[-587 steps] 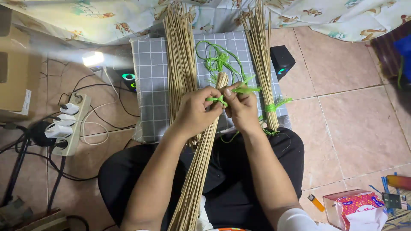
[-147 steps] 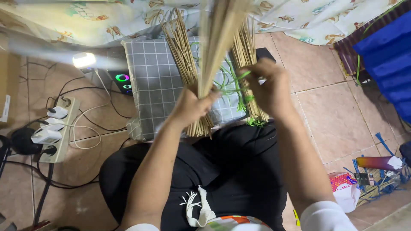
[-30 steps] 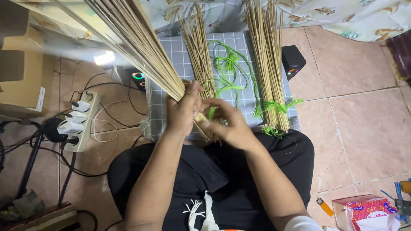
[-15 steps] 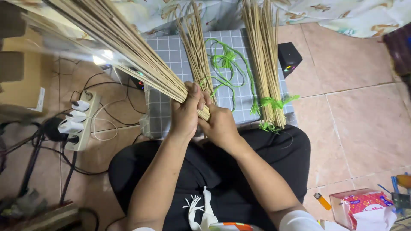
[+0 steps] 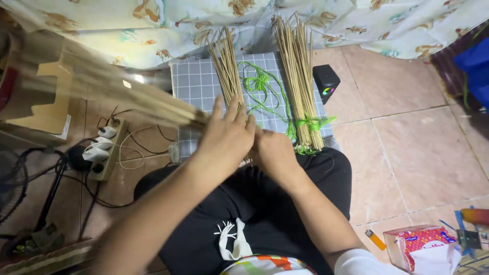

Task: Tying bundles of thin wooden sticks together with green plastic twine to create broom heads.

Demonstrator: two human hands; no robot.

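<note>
Left hand (image 5: 226,135) fingers spread over blurred stick bundle (image 5: 127,99); right hand (image 5: 272,150) grip unclear, cannot tell.

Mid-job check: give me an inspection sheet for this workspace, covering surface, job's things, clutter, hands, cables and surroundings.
Surface: grey checked mat on a tiled floor.
Job's things: blurred stick bundle fanning left from the hands; loose stick bundle and tied stick bundle on the mat; green string between them.
Clutter: tissue pack, lighter, small speaker.
Hands: left hand laid over the blurred bundle's end, fingers spread; right hand beside it, grip hidden.
Cables: power strip with plugs and looping wires.
Surroundings: patterned cloth, cardboard.
</note>
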